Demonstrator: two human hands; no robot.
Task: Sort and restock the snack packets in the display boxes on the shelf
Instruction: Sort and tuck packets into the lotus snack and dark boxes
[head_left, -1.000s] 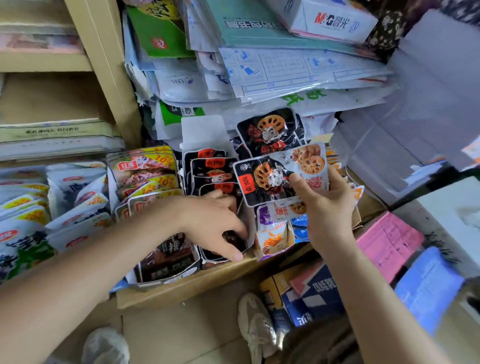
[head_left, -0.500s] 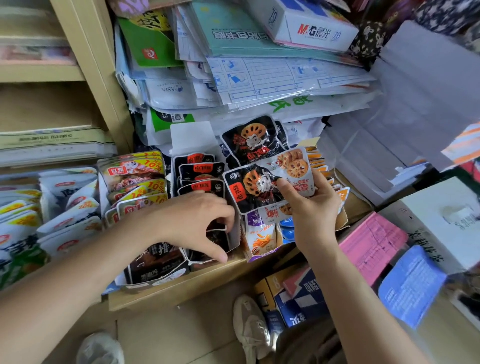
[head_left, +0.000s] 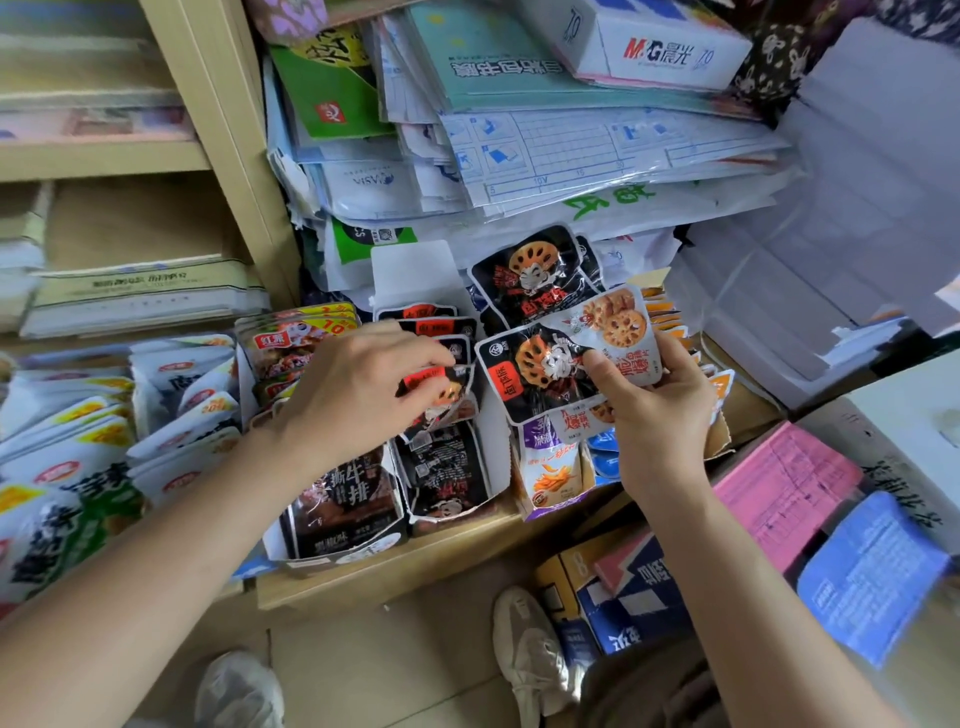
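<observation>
My right hand (head_left: 657, 415) holds a small fan of lotus-root snack packets (head_left: 561, 358), black and white ones, above the boxes. My left hand (head_left: 353, 395) pinches a black packet with a red label (head_left: 441, 389) and lifts it out of the white display box (head_left: 498, 457) of black packets. To the left stands a box of dark beef-strip packets (head_left: 353, 499). Red and yellow packets (head_left: 296, 343) fill the row behind my left hand. An orange and purple packet (head_left: 553, 467) stands in the box under my right hand.
White and green packets (head_left: 78, 467) fill the shelf's left side. Stacked papers and envelopes (head_left: 519, 166) overhang the boxes from behind. Pink (head_left: 779, 488) and blue (head_left: 872, 571) pads lie at the right. The wooden shelf edge (head_left: 415, 566) runs below; cartons (head_left: 623, 587) and shoes sit on the floor.
My left hand has moved up from the front of the black-packet box and now lifts one black packet. My right hand keeps its hold on the lotus-root packets.
</observation>
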